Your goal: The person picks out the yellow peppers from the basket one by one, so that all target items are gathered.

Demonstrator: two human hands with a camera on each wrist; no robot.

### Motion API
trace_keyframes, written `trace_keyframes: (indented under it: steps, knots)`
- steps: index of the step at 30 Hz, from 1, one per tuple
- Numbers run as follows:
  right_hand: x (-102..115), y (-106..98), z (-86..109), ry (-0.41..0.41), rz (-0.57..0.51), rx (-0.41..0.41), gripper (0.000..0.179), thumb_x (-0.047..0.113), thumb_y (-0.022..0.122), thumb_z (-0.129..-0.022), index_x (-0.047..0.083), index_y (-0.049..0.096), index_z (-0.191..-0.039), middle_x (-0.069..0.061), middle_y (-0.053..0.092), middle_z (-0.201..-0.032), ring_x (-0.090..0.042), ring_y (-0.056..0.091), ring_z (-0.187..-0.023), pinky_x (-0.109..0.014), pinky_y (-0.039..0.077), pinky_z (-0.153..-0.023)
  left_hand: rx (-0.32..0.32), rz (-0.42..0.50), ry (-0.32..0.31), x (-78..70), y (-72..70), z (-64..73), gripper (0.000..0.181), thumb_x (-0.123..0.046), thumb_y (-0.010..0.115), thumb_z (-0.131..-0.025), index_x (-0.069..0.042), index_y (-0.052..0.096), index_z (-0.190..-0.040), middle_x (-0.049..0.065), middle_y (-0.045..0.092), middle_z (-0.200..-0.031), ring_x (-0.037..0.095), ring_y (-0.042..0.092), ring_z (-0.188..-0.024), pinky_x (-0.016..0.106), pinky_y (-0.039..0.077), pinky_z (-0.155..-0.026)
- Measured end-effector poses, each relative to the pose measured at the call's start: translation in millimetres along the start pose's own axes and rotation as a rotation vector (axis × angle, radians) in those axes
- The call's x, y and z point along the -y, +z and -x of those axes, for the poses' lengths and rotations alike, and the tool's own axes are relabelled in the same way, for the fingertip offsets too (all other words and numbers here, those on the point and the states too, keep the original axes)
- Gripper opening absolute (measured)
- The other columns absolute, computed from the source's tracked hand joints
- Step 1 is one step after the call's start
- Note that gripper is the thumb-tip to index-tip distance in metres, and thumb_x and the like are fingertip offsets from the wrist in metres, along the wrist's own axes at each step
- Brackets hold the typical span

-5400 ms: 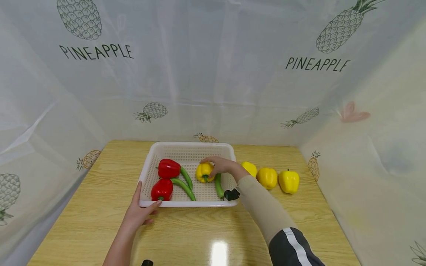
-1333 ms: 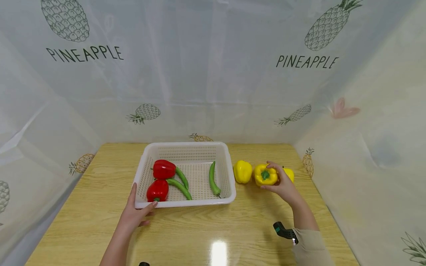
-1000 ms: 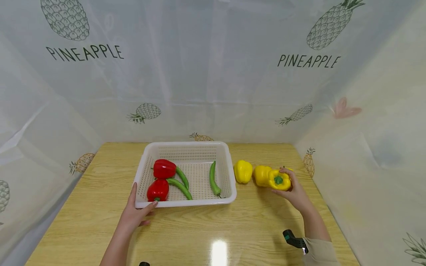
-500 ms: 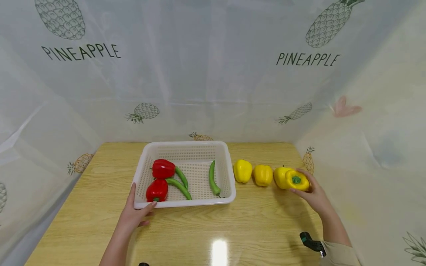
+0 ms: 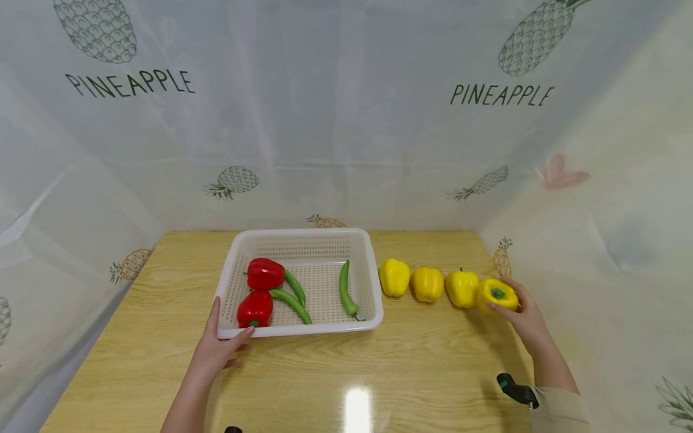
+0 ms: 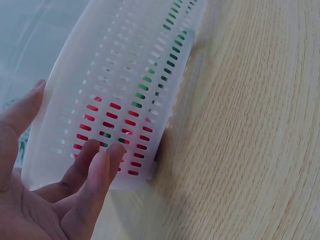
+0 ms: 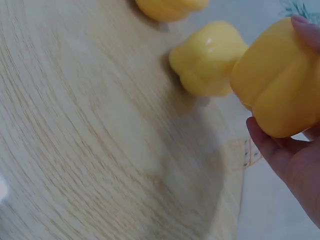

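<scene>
At the near left corner of a white plastic basket, my left hand grips the rim. In the left wrist view the thumb and fingers lie against its slotted wall. Two red bell peppers and several green chili peppers lie inside; one chili is apart at the right. My right hand holds a yellow bell pepper, stem toward the head camera, beside the row's right end. In the right wrist view the held pepper partly overlaps its neighbour.
Three yellow bell peppers stand in a row on the wooden table, right of the basket. Pineapple-print sheeting hangs behind the table and along both sides. A black wrist camera sticks out from the right wrist.
The yellow bell pepper has left the basket in my right hand, passed rightward over the row and come down beside its right end. My left hand stays at the basket corner.
</scene>
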State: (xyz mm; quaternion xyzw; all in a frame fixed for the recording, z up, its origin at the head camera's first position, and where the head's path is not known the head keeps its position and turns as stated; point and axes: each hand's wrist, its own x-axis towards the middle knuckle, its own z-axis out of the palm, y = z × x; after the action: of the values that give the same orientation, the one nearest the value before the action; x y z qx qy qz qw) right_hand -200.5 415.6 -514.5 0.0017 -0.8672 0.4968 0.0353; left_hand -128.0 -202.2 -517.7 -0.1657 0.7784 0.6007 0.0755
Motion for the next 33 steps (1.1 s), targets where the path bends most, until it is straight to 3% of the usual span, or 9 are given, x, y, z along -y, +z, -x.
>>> trace_keyframes:
  steps: [2,5,11,16,20,25,31,33]
  knots:
    - [-2,-1,-1.3,0.013,-0.031,-0.009,0.068,0.024,0.062,-0.097,0.015,0.025,-0.154,-0.025,0.028,-0.144,-0.001,0.043,-0.106,-0.008,0.043,-0.078,-0.002,-0.002,0.001,-0.2,0.3,-0.3,0.117,-0.032,0.077,-0.086,-0.036,-0.019,-0.152,0.031,0.022,-0.151,0.029,0.069,-0.088,0.042,0.058,-0.064]
    - [-6,-1,-2.0,0.053,-0.057,-0.013,0.064,0.027,0.061,-0.098,0.016,0.027,-0.152,-0.022,0.030,-0.141,0.004,0.043,-0.100,-0.011,0.045,-0.076,-0.002,-0.005,0.004,-0.9,0.2,-0.4,0.116,-0.032,0.076,-0.086,-0.035,-0.019,-0.152,0.031,0.022,-0.151,0.029,0.069,-0.088,0.043,0.058,-0.065]
    - [-15,-1,-6.8,0.158,-0.019,-0.003,0.069,0.036,0.055,-0.100,0.007,0.022,-0.153,-0.025,0.025,-0.146,-0.014,0.043,-0.105,-0.016,0.047,-0.071,-0.005,-0.006,0.009,-3.2,0.0,0.8,0.116,-0.031,0.076,-0.086,-0.034,-0.019,-0.152,0.031,0.021,-0.151,0.030,0.069,-0.088,0.043,0.058,-0.066]
    - [-20,0,-9.9,0.174,0.046,0.034,0.070,0.040,0.052,-0.101,0.000,0.022,-0.150,-0.031,0.023,-0.147,-0.035,0.038,-0.115,-0.017,0.042,-0.072,-0.008,-0.003,0.008,-2.2,1.1,2.3,0.117,-0.030,0.077,-0.086,-0.035,-0.019,-0.152,0.031,0.018,-0.152,0.031,0.069,-0.088,0.042,0.058,-0.064]
    - [-25,0,-13.5,0.173,0.094,0.039,0.071,0.043,0.050,-0.101,-0.001,0.023,-0.149,-0.032,0.025,-0.146,-0.040,0.036,-0.119,-0.020,0.039,-0.078,-0.011,0.002,0.011,-0.8,1.4,2.2,0.117,-0.029,0.077,-0.086,-0.036,-0.019,-0.152,0.031,0.019,-0.152,0.030,0.069,-0.087,0.041,0.058,-0.062]
    - [-24,-2,-16.9,0.192,0.122,0.032,0.073,0.045,0.048,-0.101,-0.003,0.021,-0.149,-0.033,0.026,-0.144,-0.044,0.036,-0.119,-0.038,0.040,-0.087,-0.011,-0.002,0.014,-1.1,1.9,1.8,0.117,-0.030,0.077,-0.086,-0.035,-0.019,-0.152,0.032,0.019,-0.151,0.029,0.069,-0.086,0.042,0.058,-0.062]
    - [-19,-4,-20.8,0.211,0.130,0.033,0.074,0.044,0.046,-0.102,-0.008,0.019,-0.147,-0.033,0.029,-0.139,-0.040,0.039,-0.113,-0.033,0.042,-0.082,-0.009,-0.005,0.008,-1.6,1.7,2.1,0.117,-0.031,0.077,-0.086,-0.035,-0.019,-0.152,0.032,0.017,-0.152,0.029,0.070,-0.087,0.042,0.058,-0.063]
    - [-19,-5,-23.1,0.212,0.130,0.032,0.074,0.043,0.046,-0.102,-0.008,0.018,-0.147,-0.034,0.028,-0.139,-0.042,0.039,-0.113,-0.038,0.043,-0.084,-0.008,-0.002,0.006,-1.5,1.5,2.1,0.117,-0.031,0.077,-0.086,-0.035,-0.019,-0.152,0.032,0.018,-0.152,0.029,0.070,-0.087,0.041,0.058,-0.063]
